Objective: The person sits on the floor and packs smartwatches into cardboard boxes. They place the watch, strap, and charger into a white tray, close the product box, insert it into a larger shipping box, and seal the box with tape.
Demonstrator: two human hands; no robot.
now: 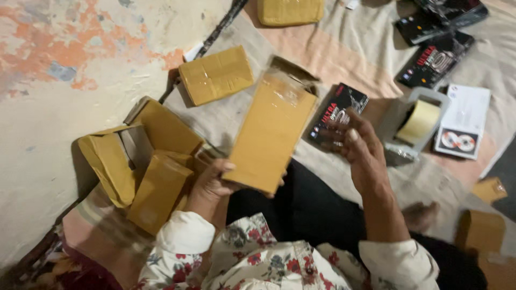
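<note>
Fingers of the left hand [215,182] were wrapped round the lower end of a long brown cardboard box [270,131], thumb on its near face, pinching it firmly. Right hand [357,145] was loosely open, fingers spread and slightly curled, just beside the box's right edge, not touching it. The box was held above the lap, its long axis running from lower left up to upper right, open flap end pointing away from the person. A pile of flattened brown boxes [145,161] lay close on the left; a taped parcel [216,74] sat beyond. On the right lay a small black carton [339,110] and a tape dispenser [411,126], near the right hand. Bare cloth [344,53] lay open past the box's far end.
</note>
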